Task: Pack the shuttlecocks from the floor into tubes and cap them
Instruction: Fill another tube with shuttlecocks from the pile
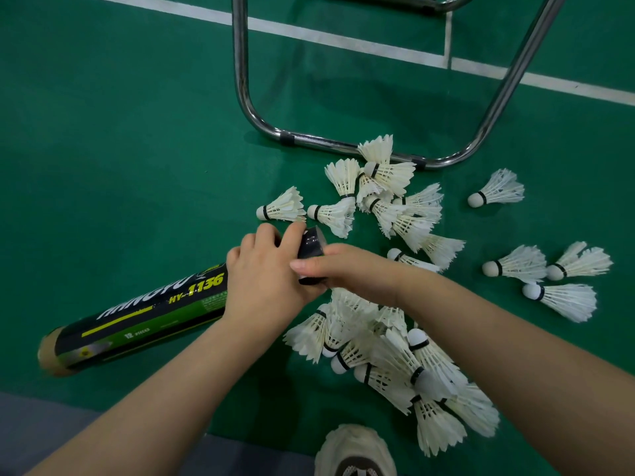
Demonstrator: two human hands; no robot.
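Shuttlecocks (pixel 385 201) and chair frame (pixel 343 146) crowd right; floor (pixel 120 149) left lies open.

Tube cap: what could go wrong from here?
1. The black cap looks tilted between the right hand and left hand; it may seat crooked on the tube.
2. The shoe and right forearm are close to the shuttlecocks; feathers could get crushed.

This is looking like a badminton court in a sports hall — a green floor (pixel 120 132) is stretching all around, and white lines (pixel 343 39) are crossing it and meeting at a right angle. Shuttlecocks (pixel 395 207) are lying scattered on it, with a chrome frame (pixel 343 144) standing among them.
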